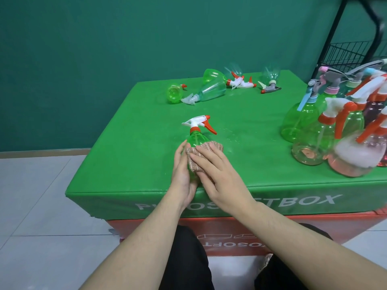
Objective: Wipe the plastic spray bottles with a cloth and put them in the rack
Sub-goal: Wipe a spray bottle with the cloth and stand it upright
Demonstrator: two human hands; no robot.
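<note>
Head camera looks down at a green tabletop [129,164], and near its front edge the person is wiping a green spray bottle [195,140] with a white and red trigger top. The left hand [183,174] is cupped round the bottle's left side, with its fingers [181,150] curled on the plastic to hold it up. The right hand [215,170] lies flat on a brown cloth [195,162], with straight fingers pressing it onto the bottle's right side. To do this step well, I think the left hand should keep a firm grip, because thin plastic is light and can slip or squash. The right hand should rub the cloth all the way round, so turning the bottle bit by bit would help. The neck under the trigger looks bare, so the cloth should go up there too. More bottles lie on their sides at the far end of the tabletop [211,88], so I think they are not wiped yet. A bunch of upright bottles [326,130] stands at the right, just below a black wire rack [347,57]. The clean bottle should go there, set down gently so the others do not tip over.
</note>
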